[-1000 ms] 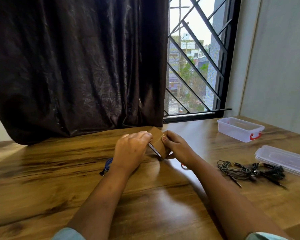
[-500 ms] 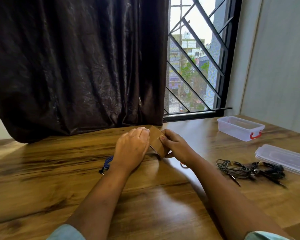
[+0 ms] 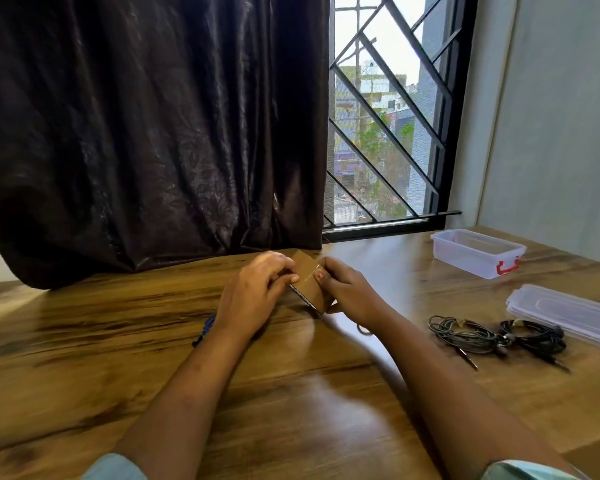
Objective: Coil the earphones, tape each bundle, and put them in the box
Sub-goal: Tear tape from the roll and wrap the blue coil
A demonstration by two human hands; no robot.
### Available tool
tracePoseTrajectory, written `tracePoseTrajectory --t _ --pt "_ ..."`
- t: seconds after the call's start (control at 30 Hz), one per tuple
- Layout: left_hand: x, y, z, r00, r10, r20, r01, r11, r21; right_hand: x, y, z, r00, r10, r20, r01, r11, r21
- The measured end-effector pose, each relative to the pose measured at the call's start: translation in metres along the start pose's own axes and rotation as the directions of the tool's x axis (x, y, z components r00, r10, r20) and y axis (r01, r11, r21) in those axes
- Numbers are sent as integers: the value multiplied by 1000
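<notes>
Two hands hold one tape (image 3: 309, 279): our left hand (image 3: 257, 294) curls on its left edge, right hand (image 3: 349, 291) grips its right side. Two tangles lie right, grey earphones (image 3: 459, 333) beside black earphones (image 3: 534, 336), near one lid (image 3: 568, 311); one box (image 3: 478, 254) behind. Left wrist hides most of one blue cord (image 3: 207, 328).

Earphones (image 3: 496, 336) lie left of the lid (image 3: 568, 311), box (image 3: 465, 261) behind.

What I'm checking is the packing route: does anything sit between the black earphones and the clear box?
Nothing visible does. Only bare table separates the black earphones from the clear box, which stands open. Its lid lies beside the earphones on their right, at the edge of that path, not across it.
</notes>
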State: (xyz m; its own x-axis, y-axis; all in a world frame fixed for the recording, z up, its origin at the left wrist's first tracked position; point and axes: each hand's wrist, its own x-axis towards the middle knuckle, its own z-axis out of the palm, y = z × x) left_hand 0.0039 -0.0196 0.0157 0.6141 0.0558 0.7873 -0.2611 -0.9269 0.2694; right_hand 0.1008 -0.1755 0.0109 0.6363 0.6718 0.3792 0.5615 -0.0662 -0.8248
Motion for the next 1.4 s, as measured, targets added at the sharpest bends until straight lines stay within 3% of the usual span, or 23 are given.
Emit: tracePoseTrajectory --t 0.4,0.77,0.97,1.1,1.3,1.4 --pt "3 11 4 985 44 166 -68 988 140 -1 -3 -10 994 71 86 -73 997 17" --pt "-4 16 16 1000 0 26 -5 983 184 -3 -7 -8 997 57 61 -58 998 11" --pt "-3 16 22 997 -58 -58 64 992 108 -4 -7 -6 995 64 72 -67 997 40" --pt "3 7 14 966 -171 -192 160 985 -70 -8 -8 -3 998 30 60 -31 999 28" --pt "0 9 12 994 -67 -90 52 985 -164 -4 -5 -6 999 40 -21 -41 999 -17" --pt "-1 6 9 994 -80 -71 68 984 -164 -4 -4 -6 999 42 -30 -43 999 -20"
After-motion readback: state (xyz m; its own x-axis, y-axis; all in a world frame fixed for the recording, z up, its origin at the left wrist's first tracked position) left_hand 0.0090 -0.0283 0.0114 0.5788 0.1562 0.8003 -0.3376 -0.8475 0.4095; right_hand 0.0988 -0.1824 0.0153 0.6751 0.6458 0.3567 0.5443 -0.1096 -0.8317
